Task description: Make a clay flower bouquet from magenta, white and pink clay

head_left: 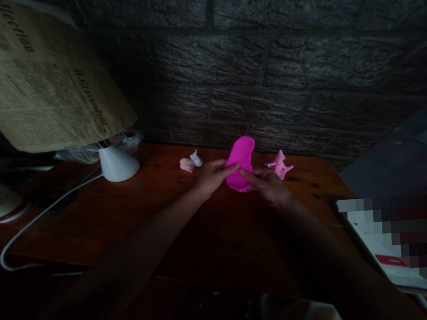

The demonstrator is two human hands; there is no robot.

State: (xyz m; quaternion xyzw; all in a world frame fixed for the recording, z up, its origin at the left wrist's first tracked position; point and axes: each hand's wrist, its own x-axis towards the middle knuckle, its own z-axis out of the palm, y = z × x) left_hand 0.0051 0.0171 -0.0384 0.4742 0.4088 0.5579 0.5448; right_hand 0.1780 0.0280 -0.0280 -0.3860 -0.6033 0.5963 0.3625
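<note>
A flat, bright pink slab of modelling clay (239, 158) with rounded ends is held up above the wooden table. My left hand (213, 175) grips its left edge, thumb on the front face and fingers behind. From the right, my right hand (267, 182) pinches the lower part, its thumb pressed close to the other thumb. On the table behind my left hand lie a pale pink lump (187, 165) and a small whitish crumpled piece (196, 158). Beyond my right hand is a light pink piece with several pointed arms (280, 165).
A lamp with a newsprint shade (57, 87) and white base (117, 163) stands at the left, its white cord (43, 221) running across the table (130, 213). A dark brick wall (207, 59) rises behind. At the right lies a partly blurred-out flat device (389, 260).
</note>
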